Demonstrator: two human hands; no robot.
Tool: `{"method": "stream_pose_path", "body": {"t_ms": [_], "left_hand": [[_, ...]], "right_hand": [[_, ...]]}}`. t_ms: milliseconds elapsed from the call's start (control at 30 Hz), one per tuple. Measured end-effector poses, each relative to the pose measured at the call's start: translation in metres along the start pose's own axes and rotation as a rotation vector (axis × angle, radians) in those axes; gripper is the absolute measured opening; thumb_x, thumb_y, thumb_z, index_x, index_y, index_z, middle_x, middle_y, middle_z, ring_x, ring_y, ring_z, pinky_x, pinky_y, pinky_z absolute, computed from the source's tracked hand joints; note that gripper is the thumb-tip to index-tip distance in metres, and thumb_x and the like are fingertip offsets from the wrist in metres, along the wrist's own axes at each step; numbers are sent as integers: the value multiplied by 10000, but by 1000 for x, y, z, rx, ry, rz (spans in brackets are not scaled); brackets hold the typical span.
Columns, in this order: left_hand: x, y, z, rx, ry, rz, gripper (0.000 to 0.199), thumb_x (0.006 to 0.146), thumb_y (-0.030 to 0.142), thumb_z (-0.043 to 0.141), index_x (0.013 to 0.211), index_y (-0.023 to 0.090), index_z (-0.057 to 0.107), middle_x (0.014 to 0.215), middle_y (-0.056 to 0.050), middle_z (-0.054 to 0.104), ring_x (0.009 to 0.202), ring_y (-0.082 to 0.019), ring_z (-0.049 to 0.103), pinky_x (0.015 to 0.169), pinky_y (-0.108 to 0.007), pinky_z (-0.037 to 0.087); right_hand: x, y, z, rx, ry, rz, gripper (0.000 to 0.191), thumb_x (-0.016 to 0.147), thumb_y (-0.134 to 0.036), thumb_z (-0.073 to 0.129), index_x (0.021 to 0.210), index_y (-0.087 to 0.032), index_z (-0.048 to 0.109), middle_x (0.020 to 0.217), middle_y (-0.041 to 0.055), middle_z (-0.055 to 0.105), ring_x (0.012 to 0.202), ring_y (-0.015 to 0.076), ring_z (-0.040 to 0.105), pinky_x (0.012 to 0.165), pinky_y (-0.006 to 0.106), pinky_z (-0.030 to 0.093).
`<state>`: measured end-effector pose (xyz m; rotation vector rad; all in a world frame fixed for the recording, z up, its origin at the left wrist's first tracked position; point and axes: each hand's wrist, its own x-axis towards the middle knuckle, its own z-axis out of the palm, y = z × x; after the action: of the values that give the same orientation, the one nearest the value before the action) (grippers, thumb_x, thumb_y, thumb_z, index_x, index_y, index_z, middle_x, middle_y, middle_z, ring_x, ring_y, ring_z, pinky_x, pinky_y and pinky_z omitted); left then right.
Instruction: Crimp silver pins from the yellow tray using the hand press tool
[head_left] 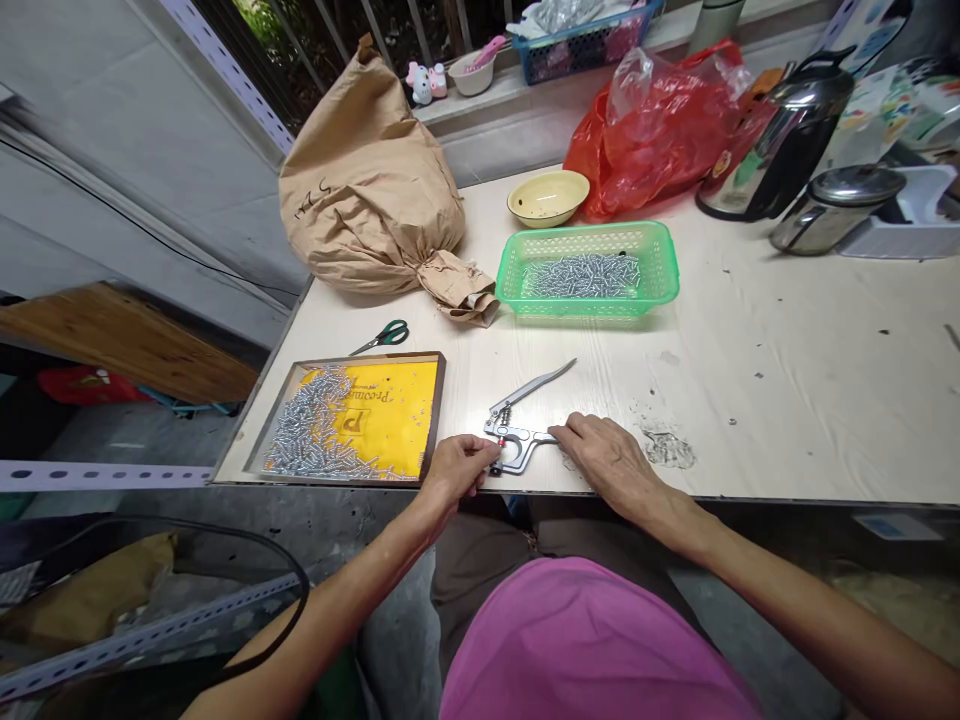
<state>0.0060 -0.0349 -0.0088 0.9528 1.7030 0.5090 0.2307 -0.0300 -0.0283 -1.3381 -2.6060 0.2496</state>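
Note:
Silver snap pliers (525, 437) lie near the front edge of the table, with the handles spread apart and a red and black die at the jaw. My left hand (459, 467) is closed in a pinch right at that die; whatever its fingertips hold is too small to make out. The end of the lower handle is gripped by my right hand (604, 455), its fingers curled over it. Left of the pliers, a shallow tray (438, 405) with a yellow printed bottom contains many small silver metal pieces (311, 430), heaped toward its left side.
Behind the pliers stands a green plastic basket (514, 290) with more small metal pieces. Green-handled scissors (390, 333) lie behind the tray. Farther back are a brown paper sack (367, 190), a cream bowl (547, 200), a red plastic bag (652, 140) and a kettle (784, 140).

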Motion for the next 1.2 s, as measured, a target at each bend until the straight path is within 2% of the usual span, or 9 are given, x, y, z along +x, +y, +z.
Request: {"method": "stream_pose_path", "body": {"t_ms": [167, 367, 533, 600, 700, 767, 833, 1033, 1200], "left_hand": [[1, 3, -2, 78, -3, -10, 250, 730, 372, 655, 718, 128, 602, 413, 76, 452, 317, -38, 365, 323, -161, 265], [8, 7, -6, 75, -147, -96, 217, 729, 337, 649, 730, 126, 601, 446, 83, 468, 291, -29, 379, 305, -155, 246], [9, 11, -9, 73, -201, -182, 209, 735, 317, 660, 748, 120, 593, 485, 69, 519, 316, -45, 465, 321, -153, 299], [7, 11, -9, 67, -214, -201, 228, 726, 327, 677, 754, 118, 590, 498, 63, 533, 334, -55, 496, 333, -155, 322], [2, 10, -8, 62, -206, -217, 241, 722, 336, 686, 753, 121, 582, 500, 65, 531, 346, -59, 513, 338, -153, 328], [-1, 9, -7, 63, -194, -227, 244, 723, 342, 684, 738, 124, 575, 497, 69, 525, 343, -56, 511, 335, -149, 323], [-4, 8, -6, 58, -183, -229, 255, 718, 351, 689, 729, 124, 573, 499, 71, 523, 338, -52, 503, 336, -150, 330], [-8, 3, -5, 42, -154, -210, 245, 710, 331, 700, 783, 119, 601, 500, 75, 518, 351, -50, 497, 348, -153, 357], [-7, 3, -3, 70, -157, -225, 258, 722, 352, 687, 775, 118, 594, 436, 66, 503, 336, -62, 478, 363, -162, 362]], "right_hand": [[0, -1, -1, -3, 18, 5, 270, 856, -37, 398, 994, -197, 566, 889, 56, 543, 768, 174, 461, 664, 314, 292], [2, -3, 0, -46, -11, 19, 250, 870, -47, 396, 973, -188, 575, 874, 56, 549, 755, 172, 475, 662, 312, 307], [5, 12, -5, 51, -22, -32, 201, 918, -262, 448, 1080, -206, 552, 991, 80, 563, 833, 191, 513, 703, 318, 382], [11, 24, -10, 58, -11, -50, 404, 870, -402, 535, 1220, -204, 491, 1196, 130, 518, 1017, 255, 500, 798, 376, 418], [27, 42, -16, 3, -42, -68, 846, 709, -600, 650, 1371, -158, 362, 1444, 202, 295, 1297, 371, 290, 969, 504, 349], [39, 50, -16, -18, -126, -117, 1017, 623, -691, 660, 1399, -127, 326, 1478, 223, 231, 1354, 397, 177, 1024, 549, 279], [48, 54, -15, -28, -199, -161, 1070, 593, -736, 640, 1401, -110, 324, 1460, 230, 272, 1351, 405, 184, 1030, 580, 248], [55, 47, -18, -68, -213, -172, 942, 608, -677, 649, 1314, -96, 424, 1288, 211, 478, 1158, 369, 425, 981, 547, 293], [48, 35, -24, -91, -205, -146, 708, 675, -545, 667, 1192, -87, 511, 1129, 167, 549, 1042, 327, 458, 955, 508, 297]]}}
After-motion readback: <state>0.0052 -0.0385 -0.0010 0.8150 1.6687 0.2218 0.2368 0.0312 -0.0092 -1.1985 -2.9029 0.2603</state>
